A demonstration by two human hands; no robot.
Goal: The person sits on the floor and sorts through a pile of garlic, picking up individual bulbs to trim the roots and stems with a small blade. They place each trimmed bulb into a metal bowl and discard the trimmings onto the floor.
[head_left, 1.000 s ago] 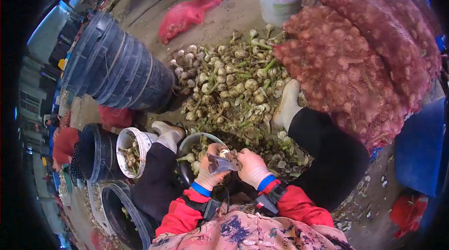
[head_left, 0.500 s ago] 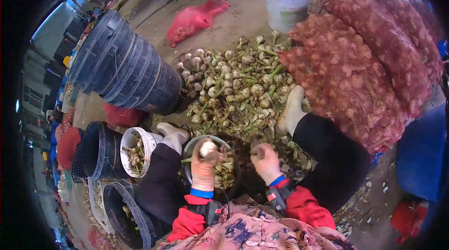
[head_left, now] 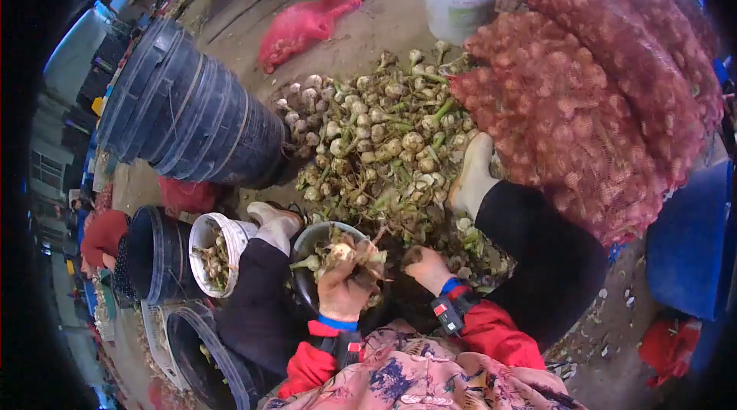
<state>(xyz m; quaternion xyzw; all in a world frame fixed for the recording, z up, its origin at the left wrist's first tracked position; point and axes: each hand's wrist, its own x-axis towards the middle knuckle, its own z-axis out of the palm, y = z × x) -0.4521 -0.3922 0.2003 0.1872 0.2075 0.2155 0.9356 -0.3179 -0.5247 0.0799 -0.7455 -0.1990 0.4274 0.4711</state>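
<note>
My left hand [head_left: 343, 296] is closed around a garlic bulb [head_left: 338, 256], with loose papery skin hanging about it. It is held over a metal basin [head_left: 302, 247] that has more garlic in it, partly hidden by the hand. Just to the right, my right hand [head_left: 431, 270] is curled with fingers pressed together; what lies in them, if anything, I cannot make out. Beyond both hands spreads a heap of garlic bulbs [head_left: 376, 133] with stems and peelings on the floor.
Red mesh sacks of garlic [head_left: 568, 118] lie at the right. A leaning stack of dark buckets [head_left: 192, 107] stands at the left, above a white bucket [head_left: 201, 268] holding garlic trimmings. A pink mesh bag [head_left: 303, 30] and a white pail [head_left: 458, 11] are farther off.
The left hand has turned and shifted slightly right, and loose skin now shows around its bulb. The right hand has moved a little down and left. The whole view has shifted slightly.
</note>
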